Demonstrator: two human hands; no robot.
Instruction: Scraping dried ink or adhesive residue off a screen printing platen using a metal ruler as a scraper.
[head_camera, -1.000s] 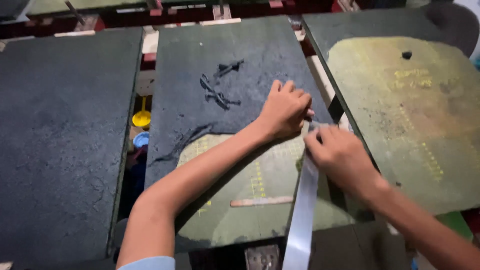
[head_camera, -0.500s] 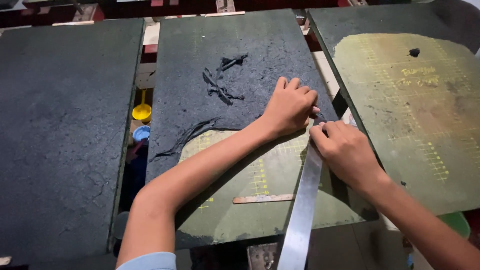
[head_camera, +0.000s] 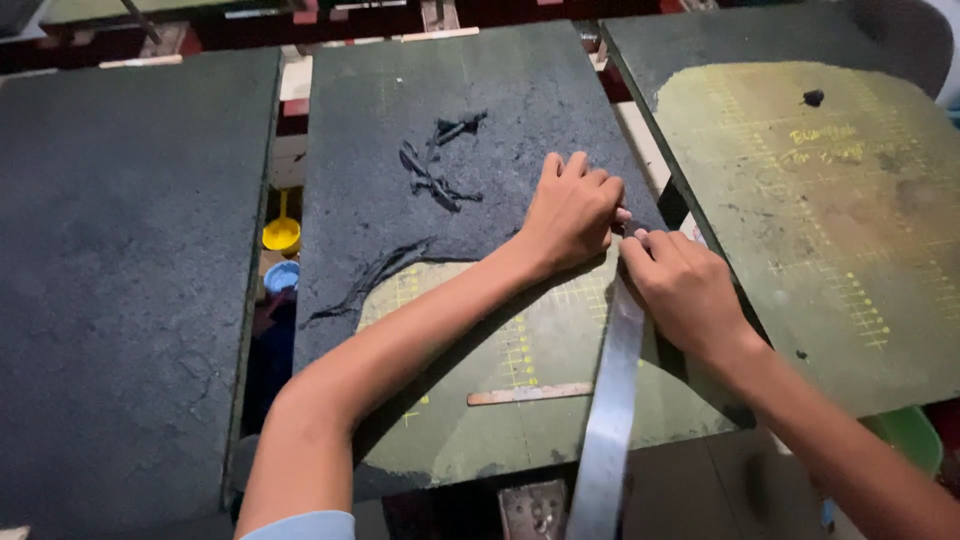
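My left hand (head_camera: 572, 212) rests knuckles-up on the middle board (head_camera: 450, 180), at the edge of its dark grey coating, fingers curled down against the surface. My right hand (head_camera: 682, 283) sits just right of it and grips the top end of a long flat metal blade (head_camera: 606, 420) that runs down to the bottom edge of the view. The fingertips of both hands meet at the blade's upper end. Below the hands the board is scraped to a green surface with yellow grid marks (head_camera: 520, 350). A small wooden stick (head_camera: 530, 394) lies on that green area.
Curled scraps of peeled dark coating (head_camera: 440, 165) lie higher on the middle board. A fully coated dark board (head_camera: 120, 270) lies on the left, a mostly scraped green board (head_camera: 830, 220) on the right. In the gap sit a yellow scoop (head_camera: 281, 235) and a blue cup (head_camera: 282, 276).
Both hands stay together at the blade's top end and have barely moved on the board. The view has shifted slightly.
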